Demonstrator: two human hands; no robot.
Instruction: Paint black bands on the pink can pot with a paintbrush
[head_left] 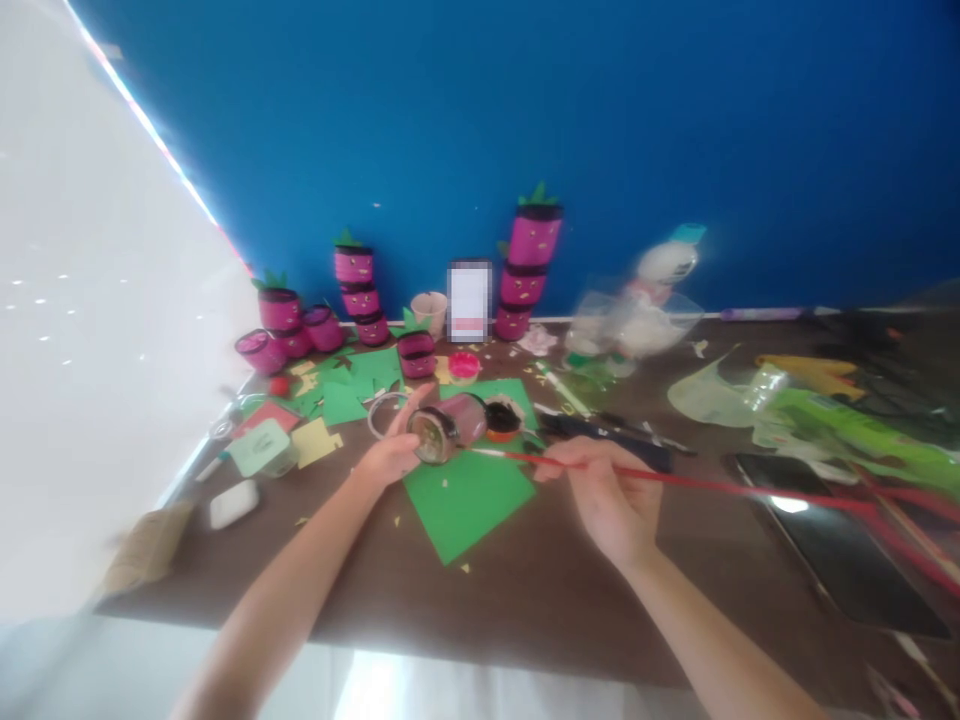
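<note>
My left hand (395, 455) grips a small pinkish cup (466, 416) with a dark rim, tipped on its side so its opening shows. In my right hand (611, 490) is a long, thin paintbrush (540, 460) with a red handle. Its pale tip points left and lies close to the cup's dark rim; whether it touches cannot be told. Just behind the cup sits an open pot of black paint (504, 418). A green paper sheet (469, 510) lies on the table beneath the cup.
Stacked purple cups with black rims and green leaves (525, 275) stand along the blue wall. A pink paint pot (463, 367), an upright phone (469, 300) and a white case (234, 503) are about. On the right lie a dark tablet-like device (840, 560) and a green package (862, 430).
</note>
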